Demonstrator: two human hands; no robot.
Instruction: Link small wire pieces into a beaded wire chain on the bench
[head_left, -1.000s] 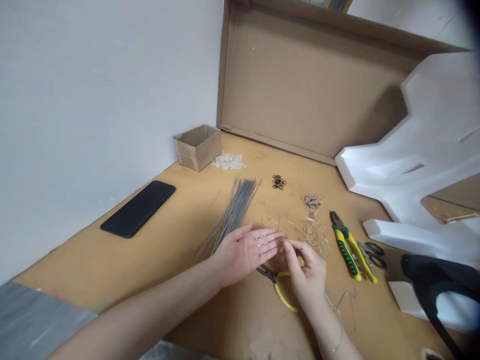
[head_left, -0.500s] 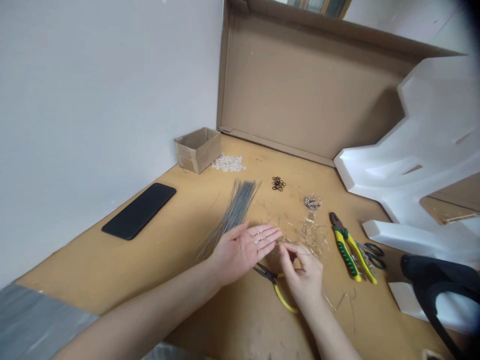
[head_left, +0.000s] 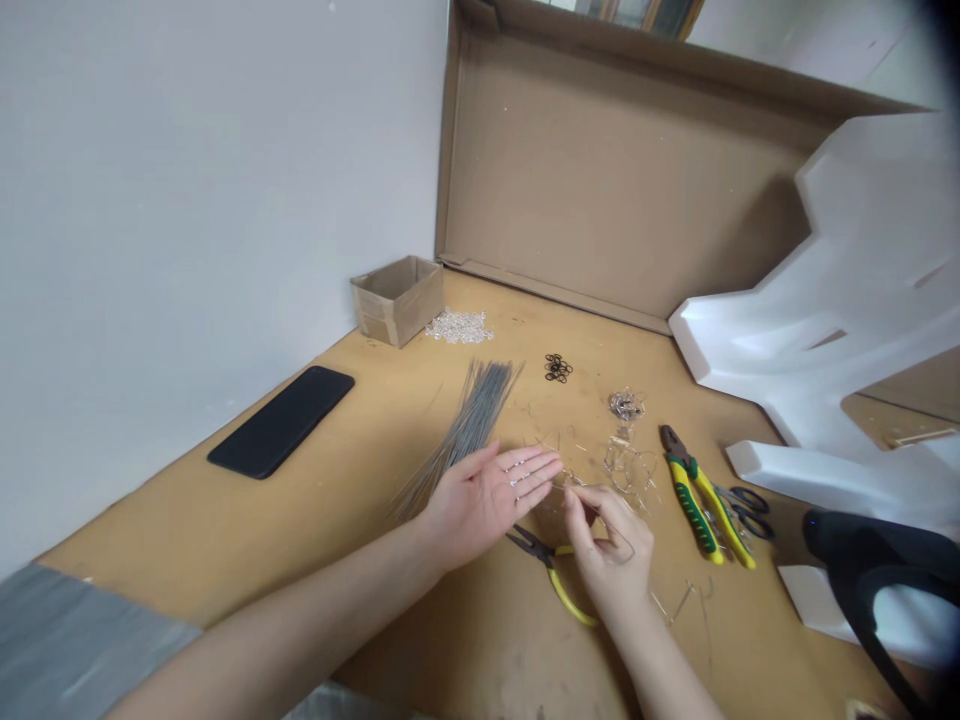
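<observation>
Where right hand [head_left: 613, 548] pinches, thin wire [head_left: 558, 487] is hidden

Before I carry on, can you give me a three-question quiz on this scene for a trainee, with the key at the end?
1. True or false: the right hand is spread open, palm up.
2. Which tool lies just right of the green-and-yellow pliers in the picture?
3. Fill in the blank: the pile of clear pieces lies beside a small cardboard ____.

Key:
1. False; the left hand is the open one, and the right hand's fingers are pinched together.
2. The scissors.
3. Box.
</observation>
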